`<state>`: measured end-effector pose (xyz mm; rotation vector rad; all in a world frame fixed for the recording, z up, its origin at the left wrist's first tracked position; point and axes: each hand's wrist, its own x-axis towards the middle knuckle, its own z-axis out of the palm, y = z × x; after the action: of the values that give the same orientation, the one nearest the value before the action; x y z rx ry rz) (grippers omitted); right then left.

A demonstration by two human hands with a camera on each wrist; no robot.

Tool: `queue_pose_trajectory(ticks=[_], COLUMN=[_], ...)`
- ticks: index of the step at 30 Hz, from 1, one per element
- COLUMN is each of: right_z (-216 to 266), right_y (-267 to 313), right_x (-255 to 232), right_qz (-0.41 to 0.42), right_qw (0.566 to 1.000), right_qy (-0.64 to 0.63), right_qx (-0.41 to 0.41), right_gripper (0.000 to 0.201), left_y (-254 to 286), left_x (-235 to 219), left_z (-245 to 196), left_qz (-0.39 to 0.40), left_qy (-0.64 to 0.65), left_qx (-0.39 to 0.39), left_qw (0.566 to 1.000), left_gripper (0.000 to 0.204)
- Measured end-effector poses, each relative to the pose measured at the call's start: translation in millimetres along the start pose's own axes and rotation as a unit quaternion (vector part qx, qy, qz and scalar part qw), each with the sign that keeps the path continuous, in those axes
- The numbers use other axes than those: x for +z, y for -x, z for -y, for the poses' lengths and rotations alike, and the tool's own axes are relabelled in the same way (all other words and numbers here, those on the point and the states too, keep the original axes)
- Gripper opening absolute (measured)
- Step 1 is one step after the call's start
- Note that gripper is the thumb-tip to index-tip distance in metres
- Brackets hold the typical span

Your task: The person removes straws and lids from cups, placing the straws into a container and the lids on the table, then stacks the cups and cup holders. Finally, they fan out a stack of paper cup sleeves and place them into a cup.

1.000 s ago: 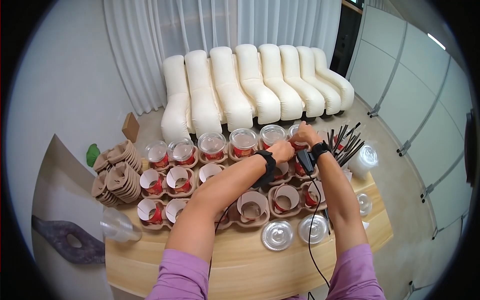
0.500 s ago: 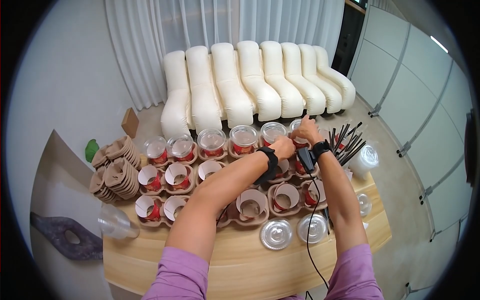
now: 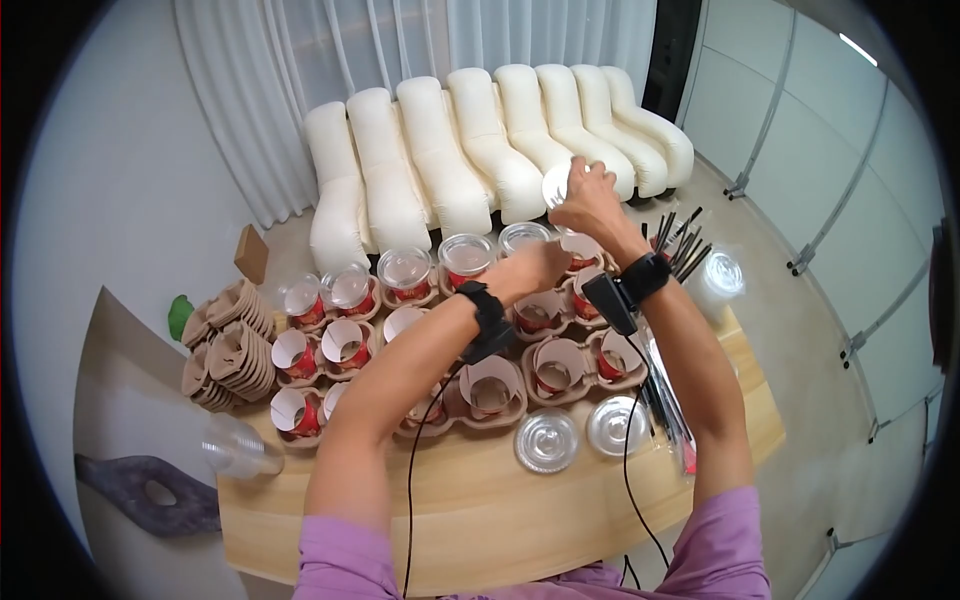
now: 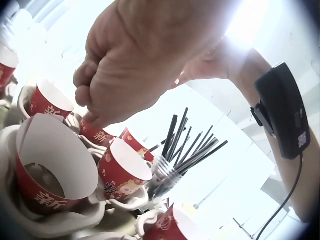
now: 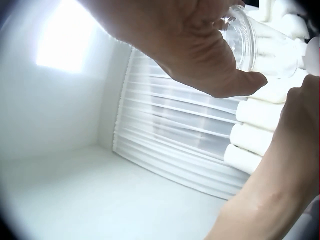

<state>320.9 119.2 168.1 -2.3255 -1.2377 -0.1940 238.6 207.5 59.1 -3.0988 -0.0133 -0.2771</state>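
Note:
Raised above the back row of cups, my right hand (image 3: 592, 200) grips a clear lidded plastic cup (image 5: 277, 55), its lid (image 5: 245, 42) showing past the thumb. My left hand (image 3: 538, 270) is lower and to the left, over the right part of the back row, beside a red paper cup sleeve (image 3: 582, 250). In the left wrist view, the left fingers (image 4: 82, 95) are curled, with their tips right by a red sleeve (image 4: 95, 134); I cannot tell whether they hold it. Red sleeves stand in brown pulp carriers (image 3: 508, 410), and several back-row cups have clear lids (image 3: 466, 252).
Stacked pulp carriers (image 3: 240, 360) and nested clear cups (image 3: 240, 445) stand at left. Two loose lids (image 3: 546, 440) lie in front. Black straws (image 3: 680, 245) and a bagged stack of clear plastic (image 3: 722, 275) are at right. A cream sofa (image 3: 480, 150) stands beyond the table.
My right hand has risen up and away from the back-right spot with the clear cup. The left hand has shifted slightly left and down in the view. The head view has turned a little.

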Motion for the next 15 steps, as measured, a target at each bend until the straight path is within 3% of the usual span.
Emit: queue_pose_trajectory(ticks=[1, 2, 3, 5, 6, 8, 9, 10, 11, 12, 13, 15], right_z=[3.4, 8.0, 13.9, 21.8, 22.0, 22.2, 20.1, 18.0, 16.7, 16.9, 16.0, 12.0], right_y=[5.8, 15.5, 26.9, 48.2, 58.5, 78.5, 87.4, 95.8, 104.5, 114.4, 122.6, 137.2], right_x=[-8.2, -20.1, -34.1, -55.0, -63.6, -77.0, -77.5, -78.3, -78.8, -79.9, -77.5, -67.0], right_qz=[-0.009, -0.004, -0.015, -0.021, -0.021, -0.003, 0.0, 0.026, 0.05, 0.072, 0.074, 0.147], right_qw=[0.999, 1.0, 0.998, 0.994, 0.992, 0.99, 0.99, 0.986, 0.98, 0.973, 0.972, 0.944], right_qy=[-0.011, -0.012, -0.031, -0.051, -0.068, -0.082, -0.085, -0.116, -0.147, -0.182, -0.185, -0.276], right_qx=[-0.03, -0.027, -0.06, -0.093, -0.106, -0.113, -0.115, -0.12, -0.123, -0.122, -0.123, -0.105], right_gripper=[0.068, 0.068, 0.071, 0.074, 0.078, 0.085, 0.085, 0.086, 0.087, 0.088, 0.088, 0.085], left_y=[6.3, 15.1, 30.5, 64.0, 76.3, 95.9, 103.7, 112.1, 119.1, 122.2, 125.5, 134.0], left_x=[-5.6, -22.9, -42.9, -84.4, -105.3, -132.9, -122.2, -104.0, -101.3, -100.1, -96.6, -86.4], left_z=[1.0, -6.9, -16.7, -35.6, -44.4, -58.4, -61.0, -62.1, -67.0, -68.6, -72.7, -83.7], left_qz=[0.0, 0.026, 0.03, -0.041, -0.038, 0.064, 0.066, -0.096, -0.254, -0.214, -0.211, -0.203], left_qy=[0.003, 0.034, 0.037, 0.139, 0.141, 0.125, 0.125, 0.155, 0.178, 0.221, 0.22, 0.405], left_qx=[0.031, -0.034, -0.035, -0.181, -0.185, -0.233, -0.238, -0.19, -0.134, -0.121, -0.123, -0.11], left_qw=[1.0, 0.999, 0.998, 0.973, 0.972, 0.962, 0.961, 0.965, 0.941, 0.944, 0.944, 0.885], left_gripper=[0.022, 0.024, 0.024, 0.03, 0.03, 0.052, 0.052, 0.071, 0.091, 0.117, 0.117, 0.107])
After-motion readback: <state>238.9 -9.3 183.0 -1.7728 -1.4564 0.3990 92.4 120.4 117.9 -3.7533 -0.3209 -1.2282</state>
